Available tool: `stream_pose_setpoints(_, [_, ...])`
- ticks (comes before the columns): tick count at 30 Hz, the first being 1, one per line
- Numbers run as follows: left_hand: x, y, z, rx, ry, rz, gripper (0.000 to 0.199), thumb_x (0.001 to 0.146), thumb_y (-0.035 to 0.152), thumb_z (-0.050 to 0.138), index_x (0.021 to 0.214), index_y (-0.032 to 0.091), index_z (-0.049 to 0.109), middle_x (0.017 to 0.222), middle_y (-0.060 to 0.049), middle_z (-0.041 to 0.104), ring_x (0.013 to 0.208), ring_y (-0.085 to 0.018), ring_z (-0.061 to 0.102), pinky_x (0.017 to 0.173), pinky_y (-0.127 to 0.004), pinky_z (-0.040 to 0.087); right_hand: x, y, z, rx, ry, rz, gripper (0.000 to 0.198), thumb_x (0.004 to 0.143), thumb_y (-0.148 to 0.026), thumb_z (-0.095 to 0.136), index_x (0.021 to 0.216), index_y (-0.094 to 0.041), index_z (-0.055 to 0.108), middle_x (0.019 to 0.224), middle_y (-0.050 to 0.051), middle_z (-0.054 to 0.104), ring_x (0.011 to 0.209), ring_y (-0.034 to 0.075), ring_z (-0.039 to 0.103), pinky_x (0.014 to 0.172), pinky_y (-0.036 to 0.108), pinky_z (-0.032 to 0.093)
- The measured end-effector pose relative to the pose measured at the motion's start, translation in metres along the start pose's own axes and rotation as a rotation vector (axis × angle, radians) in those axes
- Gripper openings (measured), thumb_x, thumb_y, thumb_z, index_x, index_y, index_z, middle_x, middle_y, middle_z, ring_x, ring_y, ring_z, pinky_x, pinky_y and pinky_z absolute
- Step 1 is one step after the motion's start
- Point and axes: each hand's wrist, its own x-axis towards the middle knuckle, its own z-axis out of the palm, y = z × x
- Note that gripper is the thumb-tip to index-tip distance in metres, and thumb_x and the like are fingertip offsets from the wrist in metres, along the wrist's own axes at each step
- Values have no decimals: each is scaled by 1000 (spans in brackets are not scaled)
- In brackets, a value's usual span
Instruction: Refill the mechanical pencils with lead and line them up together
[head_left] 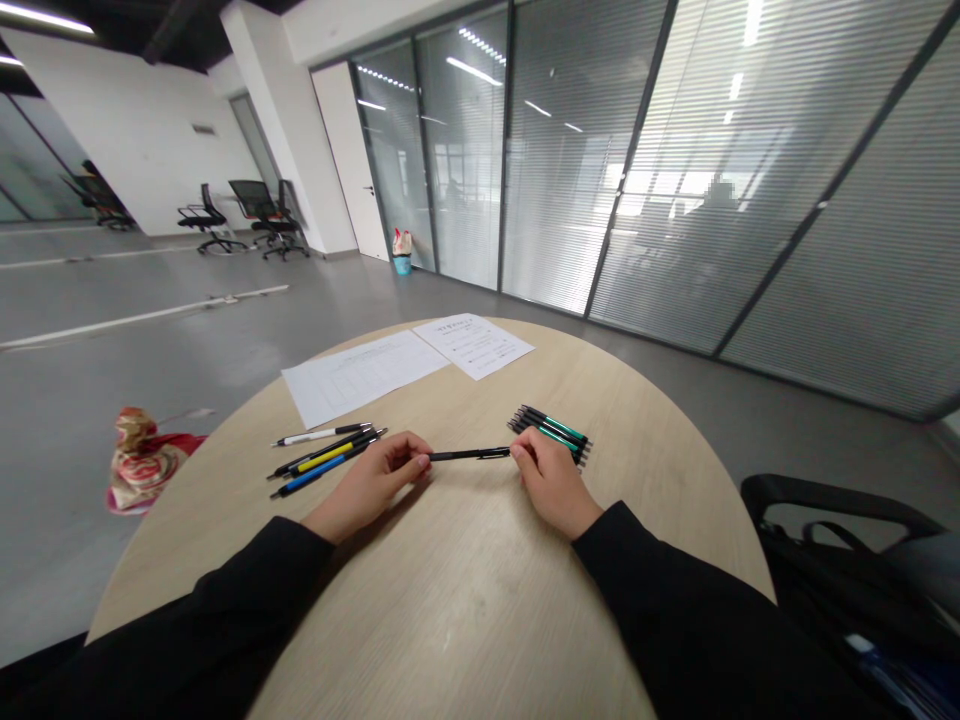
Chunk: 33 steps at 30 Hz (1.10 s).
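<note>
Over at the round table, the left hand pinches one end of a black pen between thumb and fingertips. The right hand pinches the other end, near the green-banded pens, the shaft bare between.

Above a round counter, the left hand and right hand hold a black pen by its ends. White, yellow and blue pens lie left, green-marked black pens beside the right hand, two printed sheets beyond.
</note>
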Motion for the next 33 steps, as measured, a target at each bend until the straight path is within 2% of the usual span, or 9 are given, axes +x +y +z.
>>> stream_pose_setpoints(9, [1,-4,-1,-3,-6,15,24,86,42,60,87,18,60,72,0,64,68,-16,58,67,-28,45,0,1,1,-8,-3,-26,23,96,-25,44,74,-21,48,60,-2,53,62,16,51,63,28,34])
stream_pose_setpoints(33, [0,-1,-1,5,3,1,23,85,41,60,87,18,59,74,0,62,70,-16,57,69,-29,44,0,-1,0,38,-5,-15,21,93,-24,47,73,-20,53,60,-3,52,60,15,49,60,26,33])
